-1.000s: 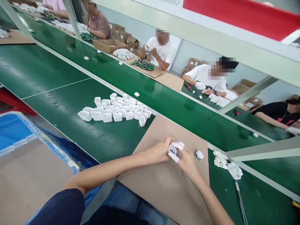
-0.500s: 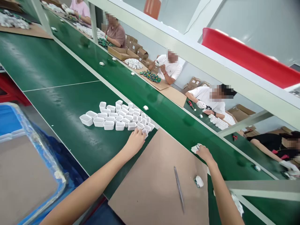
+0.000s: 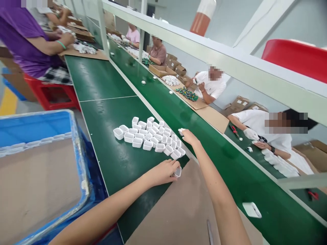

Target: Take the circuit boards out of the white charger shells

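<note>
My left hand (image 3: 166,171) is closed around a small white plastic cup (image 3: 178,172), tilted with its open end towards me, above the edge of the cardboard sheet (image 3: 176,211). Over the green belt (image 3: 219,170), my right hand (image 3: 189,136) reaches far forward, its fingers pinching a small white piece (image 3: 181,131), partly hidden by them. Between the hands and to the left stand many white cups (image 3: 148,136), grouped upright on the green table (image 3: 109,109). Metal tweezers (image 3: 209,231) lie on the cardboard, partly out of view.
A white case (image 3: 252,210) lies on the belt at right. The blue bin (image 3: 87,183) with a brown sheet inside stands at left. Co-workers sit across the belt and at far left. A white frame beam (image 3: 204,51) crosses above; a red tray (image 3: 293,58) rests up there.
The view has swung left. My right hand has let go of the white case on the belt and moved forward to a small white piece. My left hand has drawn a cup away from the group.
</note>
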### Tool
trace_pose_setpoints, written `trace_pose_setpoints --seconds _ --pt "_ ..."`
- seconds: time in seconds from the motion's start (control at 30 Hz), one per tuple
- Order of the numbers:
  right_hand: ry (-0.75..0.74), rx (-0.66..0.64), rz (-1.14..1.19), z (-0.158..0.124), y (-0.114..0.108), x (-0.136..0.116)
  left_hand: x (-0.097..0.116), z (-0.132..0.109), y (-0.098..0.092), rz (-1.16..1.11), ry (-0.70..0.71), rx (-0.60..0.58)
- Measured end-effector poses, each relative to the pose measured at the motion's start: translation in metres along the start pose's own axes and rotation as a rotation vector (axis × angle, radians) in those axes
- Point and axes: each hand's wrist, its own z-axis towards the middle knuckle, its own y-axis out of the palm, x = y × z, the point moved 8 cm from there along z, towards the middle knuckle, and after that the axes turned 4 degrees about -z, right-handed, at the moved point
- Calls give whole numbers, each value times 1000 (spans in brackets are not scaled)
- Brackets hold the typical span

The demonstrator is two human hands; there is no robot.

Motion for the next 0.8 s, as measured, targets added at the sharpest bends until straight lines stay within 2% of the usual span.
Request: trace_pose_setpoints --seconds 0.1,0.2,0.3,0.4,0.53,0.63,0.73,0.8 --pt "61 1 90 1 2 14 -1 1 -5 -105 -22 52" --pt "178 90 237 -21 -3 36 0 0 -7 -205 -19 82" --pt "314 246 450 -69 -9 53 2 0 -9 -300 -8 109" --pt "395 399 717 -139 -13 55 8 -2 -15 -409 12 165" --pt "418 544 1046 -252 -16 29 31 -9 -17 -554 119 209" --pt "463 641 1202 -333 -14 -1 59 -18 -6 -644 235 163" --pt "519 748 1288 -395 -8 -34 86 -28 14 -700 323 45" --pt "472 842 1284 -422 -10 -55 101 -36 27 -682 376 -31"
